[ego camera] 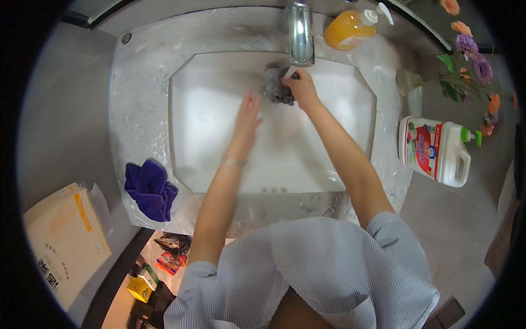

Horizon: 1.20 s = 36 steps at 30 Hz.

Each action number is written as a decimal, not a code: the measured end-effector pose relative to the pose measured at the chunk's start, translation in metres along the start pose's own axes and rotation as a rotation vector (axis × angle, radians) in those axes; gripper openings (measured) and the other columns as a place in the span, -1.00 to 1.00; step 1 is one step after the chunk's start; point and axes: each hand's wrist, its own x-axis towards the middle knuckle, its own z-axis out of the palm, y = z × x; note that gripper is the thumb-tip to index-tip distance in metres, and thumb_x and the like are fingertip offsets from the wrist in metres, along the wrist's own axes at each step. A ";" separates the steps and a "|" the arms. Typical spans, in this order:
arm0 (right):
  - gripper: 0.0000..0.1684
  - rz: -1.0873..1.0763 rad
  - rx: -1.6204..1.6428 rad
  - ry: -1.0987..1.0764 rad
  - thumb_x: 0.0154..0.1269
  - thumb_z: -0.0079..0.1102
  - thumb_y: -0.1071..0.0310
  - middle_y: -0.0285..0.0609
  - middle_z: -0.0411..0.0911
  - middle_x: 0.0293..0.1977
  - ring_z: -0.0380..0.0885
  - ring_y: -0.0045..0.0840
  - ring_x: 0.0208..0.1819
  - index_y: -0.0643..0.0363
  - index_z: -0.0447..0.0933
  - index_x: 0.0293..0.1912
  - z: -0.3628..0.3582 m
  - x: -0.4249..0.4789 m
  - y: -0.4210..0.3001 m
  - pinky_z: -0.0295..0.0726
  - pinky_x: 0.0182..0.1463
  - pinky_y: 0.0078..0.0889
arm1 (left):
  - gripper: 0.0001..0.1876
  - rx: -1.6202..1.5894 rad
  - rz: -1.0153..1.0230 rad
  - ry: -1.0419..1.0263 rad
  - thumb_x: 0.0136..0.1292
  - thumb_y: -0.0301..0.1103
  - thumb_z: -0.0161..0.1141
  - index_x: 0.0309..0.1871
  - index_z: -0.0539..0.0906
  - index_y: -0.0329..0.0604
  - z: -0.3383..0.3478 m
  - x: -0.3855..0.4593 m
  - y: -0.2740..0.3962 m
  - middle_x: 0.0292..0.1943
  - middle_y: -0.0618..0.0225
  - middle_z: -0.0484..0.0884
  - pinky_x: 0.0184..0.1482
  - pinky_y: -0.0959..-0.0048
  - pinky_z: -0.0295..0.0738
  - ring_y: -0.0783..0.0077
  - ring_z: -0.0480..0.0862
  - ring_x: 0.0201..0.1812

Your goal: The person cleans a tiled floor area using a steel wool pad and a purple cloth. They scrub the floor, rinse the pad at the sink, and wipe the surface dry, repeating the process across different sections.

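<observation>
In the white sink basin (205, 123), a dark grey, foamy scouring pad or brush head (277, 86) lies against the back wall, just below the chrome faucet (302, 35). My right hand (303, 86) grips a whitish piece at its right side; whether that is a handle is unclear. To the left of the pad, my left hand (248, 119) hangs over the basin, blurred, with fingers spread and nothing in it. A band circles the left wrist.
On the counter are an orange soap pump bottle (347, 31) behind right and a folded purple cloth (151, 190) at left. A white jug with a green pump (435, 150) stands right, near flowers (468, 45). A tissue pack (68, 242) is at far left.
</observation>
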 end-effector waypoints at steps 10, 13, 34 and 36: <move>-0.66 0.010 -0.058 0.337 0.05 0.17 0.27 0.02 0.43 -0.31 0.45 -0.27 -0.20 0.30 0.47 -0.20 0.020 -0.009 -0.025 0.42 -0.09 -0.25 | -0.68 -0.481 -0.040 -0.131 0.34 -0.15 -0.09 -0.08 0.51 -0.19 0.054 0.070 -0.023 -0.30 0.38 0.56 -0.24 0.46 0.48 0.44 0.54 -0.33; -0.71 0.283 0.258 0.233 0.06 0.12 0.31 0.00 0.55 -0.37 0.48 -0.39 -0.26 0.34 0.50 -0.25 0.009 -0.003 -0.011 0.42 -0.12 -0.37 | -0.70 -0.569 -0.081 -0.152 0.34 -0.17 -0.07 -0.05 0.50 -0.17 0.064 0.051 -0.020 -0.27 0.40 0.57 -0.22 0.47 0.46 0.44 0.54 -0.30; -0.80 0.072 0.171 0.350 0.01 0.18 0.38 -0.03 0.40 -0.33 0.38 -0.31 -0.31 0.28 0.42 -0.37 0.013 -0.023 0.010 0.38 -0.21 -0.35 | -0.72 -0.659 -0.122 -0.218 0.31 -0.17 -0.01 -0.14 0.50 -0.19 0.071 0.058 -0.018 -0.34 0.35 0.56 -0.17 0.44 0.48 0.46 0.55 -0.27; -0.74 -0.093 -0.059 0.322 0.03 0.18 0.32 -0.04 0.40 -0.32 0.37 -0.32 -0.29 0.28 0.43 -0.31 0.034 -0.043 -0.004 0.37 -0.18 -0.36 | -0.74 -0.668 -0.165 -0.264 0.27 -0.19 0.03 -0.12 0.50 -0.17 0.043 0.084 -0.010 -0.28 0.37 0.56 -0.15 0.45 0.45 0.46 0.54 -0.18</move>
